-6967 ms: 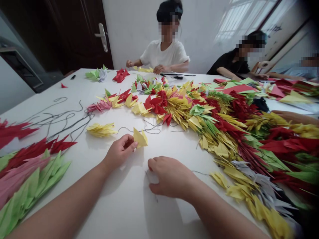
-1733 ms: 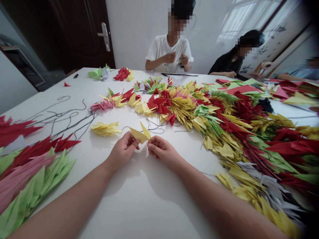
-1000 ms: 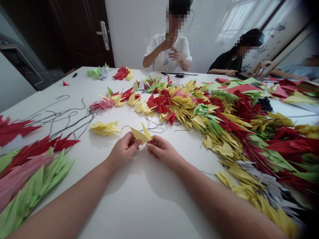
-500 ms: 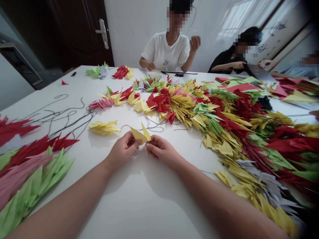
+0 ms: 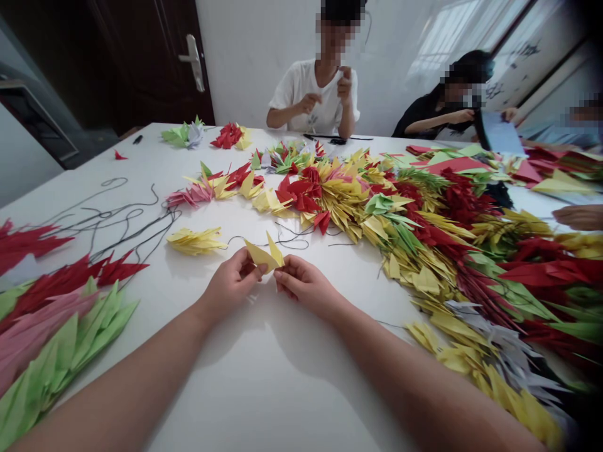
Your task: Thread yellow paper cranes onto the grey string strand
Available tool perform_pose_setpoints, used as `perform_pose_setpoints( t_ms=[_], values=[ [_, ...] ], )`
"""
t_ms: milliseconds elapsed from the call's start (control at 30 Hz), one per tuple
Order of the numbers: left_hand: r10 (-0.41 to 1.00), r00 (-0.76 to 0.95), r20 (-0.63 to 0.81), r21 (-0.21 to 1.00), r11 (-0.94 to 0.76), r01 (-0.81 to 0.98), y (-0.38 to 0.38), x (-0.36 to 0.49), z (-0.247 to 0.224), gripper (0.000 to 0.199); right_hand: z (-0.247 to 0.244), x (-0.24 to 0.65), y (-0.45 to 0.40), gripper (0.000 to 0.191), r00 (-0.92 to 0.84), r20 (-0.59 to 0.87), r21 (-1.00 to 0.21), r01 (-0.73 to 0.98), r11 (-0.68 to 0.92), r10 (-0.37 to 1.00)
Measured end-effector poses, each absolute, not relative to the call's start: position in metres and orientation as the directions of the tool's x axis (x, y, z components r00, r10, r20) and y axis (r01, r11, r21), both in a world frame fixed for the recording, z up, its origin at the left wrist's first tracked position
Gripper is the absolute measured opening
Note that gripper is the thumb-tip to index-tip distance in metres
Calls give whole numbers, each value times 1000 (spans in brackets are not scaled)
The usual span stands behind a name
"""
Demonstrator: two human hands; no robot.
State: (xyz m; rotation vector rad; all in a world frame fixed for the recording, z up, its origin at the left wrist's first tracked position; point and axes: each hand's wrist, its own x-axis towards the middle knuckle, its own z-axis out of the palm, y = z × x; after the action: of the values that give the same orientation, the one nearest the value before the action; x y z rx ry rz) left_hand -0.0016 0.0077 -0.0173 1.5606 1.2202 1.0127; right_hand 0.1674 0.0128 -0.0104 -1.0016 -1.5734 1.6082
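A folded yellow paper piece (image 5: 264, 254) with two raised points is held between my hands above the white table (image 5: 254, 389). My left hand (image 5: 235, 274) pinches its left side with thumb and fingers. At its lower right, my right hand (image 5: 300, 279) has its fingertips closed on the same piece. Just beyond my left hand lies a bundle of yellow folded papers (image 5: 195, 241), with dark string (image 5: 294, 240) beside it.
Strung paper bundles (image 5: 426, 229) in yellow, red and green spread across the right. More bundles (image 5: 70, 339) and loose dark strings (image 5: 110, 216) lie left. Across the table sit a person in white (image 5: 313, 94) and a person in black (image 5: 436, 113).
The person in white has brought both hands together before the chest. The person in black has lifted a sheet upright. A hand has come in at the right edge. My hands have barely moved.
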Motion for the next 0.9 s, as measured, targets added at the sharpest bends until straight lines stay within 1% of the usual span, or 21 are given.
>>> perform_pose_setpoints(
  t_ms=[200, 567, 900],
  values=[
    [982, 170, 80, 951, -127, 282, 7, -2, -16, 32, -10, 166, 13, 19, -467, -78, -996, 67, -52, 881],
    [985, 141, 95, 953, -131, 273, 7, -3, -17, 31, -9, 165, 12, 21, -407, -73, -997, 55, -56, 911],
    [990, 112, 91, 947, -120, 299, 8, -3, -18, 33, -11, 165, 13, 27, -424, -73, -997, 28, -68, 902]
  ],
)
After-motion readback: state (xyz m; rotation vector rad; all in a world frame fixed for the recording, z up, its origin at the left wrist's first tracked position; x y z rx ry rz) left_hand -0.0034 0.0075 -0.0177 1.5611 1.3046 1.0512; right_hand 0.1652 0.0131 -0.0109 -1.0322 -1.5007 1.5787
